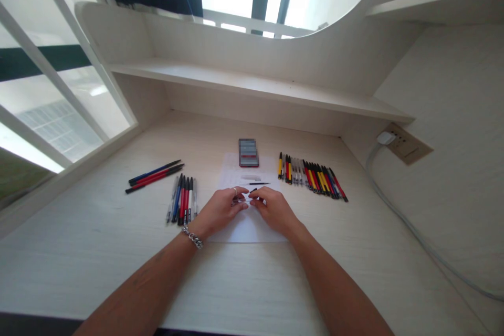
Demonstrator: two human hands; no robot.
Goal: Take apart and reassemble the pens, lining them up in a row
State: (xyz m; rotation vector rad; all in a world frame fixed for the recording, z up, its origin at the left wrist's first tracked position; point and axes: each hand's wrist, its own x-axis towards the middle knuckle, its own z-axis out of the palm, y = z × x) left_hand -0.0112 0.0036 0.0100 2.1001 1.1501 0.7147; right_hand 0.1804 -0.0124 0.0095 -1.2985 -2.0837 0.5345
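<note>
**Small pen part being worked between two hands on a sheet of paper**

A pale wooden desk (118, 252) is being viewed from above, with everything placed in relation to the white sheet of paper (252, 223) lying at its middle. A long shelf (252, 84) is running across the back wall, well beyond the sheet. A grey cable (413, 231) is being led along the desk far to the right of the sheet, up to a plug in a wall socket (405, 144). A long row of pens (313, 176) in yellow, red and black is being kept just off the sheet's upper right corner. A smaller row of pens (183, 199) in blue, red and white is lying just left of the sheet, and three loose pens (155, 174) are resting farther left and up from it. A dark phone (248, 153) is sitting at the sheet's top edge. The left hand (218, 210), with a ring and a chain bracelet being worn, and the right hand (273, 210) are being held together over the middle of the sheet, fingertips meeting. A small dark pen part (252, 190) is being pinched between them; which fingers are clamping it cannot be told. A thin refill (258, 184) is lying on the sheet just above the hands.
</note>
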